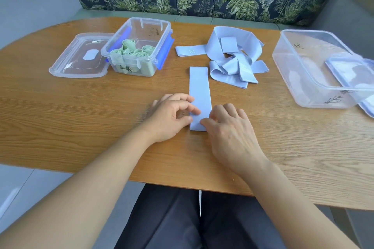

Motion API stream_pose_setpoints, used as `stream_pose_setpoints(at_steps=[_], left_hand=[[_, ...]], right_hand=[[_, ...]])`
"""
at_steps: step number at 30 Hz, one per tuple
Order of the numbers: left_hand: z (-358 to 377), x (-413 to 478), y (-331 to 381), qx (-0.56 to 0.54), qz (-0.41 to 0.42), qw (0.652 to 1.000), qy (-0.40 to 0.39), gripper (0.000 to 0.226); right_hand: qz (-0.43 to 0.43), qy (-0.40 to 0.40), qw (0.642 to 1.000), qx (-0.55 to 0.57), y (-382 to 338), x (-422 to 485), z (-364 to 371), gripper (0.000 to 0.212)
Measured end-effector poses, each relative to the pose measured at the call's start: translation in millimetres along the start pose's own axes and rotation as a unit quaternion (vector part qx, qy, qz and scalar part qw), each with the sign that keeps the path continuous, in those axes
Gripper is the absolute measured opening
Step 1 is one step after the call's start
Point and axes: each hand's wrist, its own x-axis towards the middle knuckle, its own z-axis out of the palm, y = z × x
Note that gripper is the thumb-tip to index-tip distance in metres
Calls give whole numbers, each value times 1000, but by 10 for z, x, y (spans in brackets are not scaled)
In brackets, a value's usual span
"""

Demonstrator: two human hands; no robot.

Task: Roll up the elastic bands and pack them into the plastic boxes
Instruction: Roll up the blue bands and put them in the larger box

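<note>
The flat pale-blue elastic band (199,91) lies stretched out on the wooden tabletop (81,117), its near end under the fingers (187,98) and its far end reaching straight away from them. The left hand (172,115) pinches the near left edge between curled thumb and forefinger, while the right hand (228,127) has its thumb on the near right corner and its other fingers curled down along that edge. The band looks light, thin and limp, a soft woven strip that should curl readily but may spring open or skew if let go (elastic tends to), so the best hold is likely both near corners at once, turning the end over evenly. Beyond the fingers and a little right sits a tangled heap of loose pale-blue bands (228,60), its nearest loops just beside the strip's far end, which could snag a roll travelling forward. Far left of the fingers stands a small clear plastic box with blue clips (162,32) holding rolled green bands (131,50), its clear lid (77,56) flat beside it. Well right of the fingers is a large clear plastic box (307,70), a blue-rimmed lid (352,70) propped against it.
</note>
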Motion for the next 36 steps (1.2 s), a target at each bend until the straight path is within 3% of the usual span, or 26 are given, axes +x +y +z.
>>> stream_pose_setpoints(at_steps=[10,14,19,23,27,31,36], left_hand=[[22,-2,-17,10,2,1000,6,24],[24,-5,-23,8,3,1000,4,23],[43,-98,32,-158,-1,981,113,26],[124,-333,93,-90,31,987,126,19],[150,-370,130,-16,27,990,139,13],[172,-348,129,-9,19,988,156,8],[220,-304,97,11,12,985,169,18]], right_hand=[[-27,-3,999,44,86,3,23,15],[-25,-16,998,58,104,21,9,17],[-9,-32,997,75,110,55,16,18],[5,-47,992,119,147,64,19,20],[63,-73,965,245,196,58,18,21],[189,-59,881,430,282,-4,-5,26],[229,-41,883,407,227,28,23,13]])
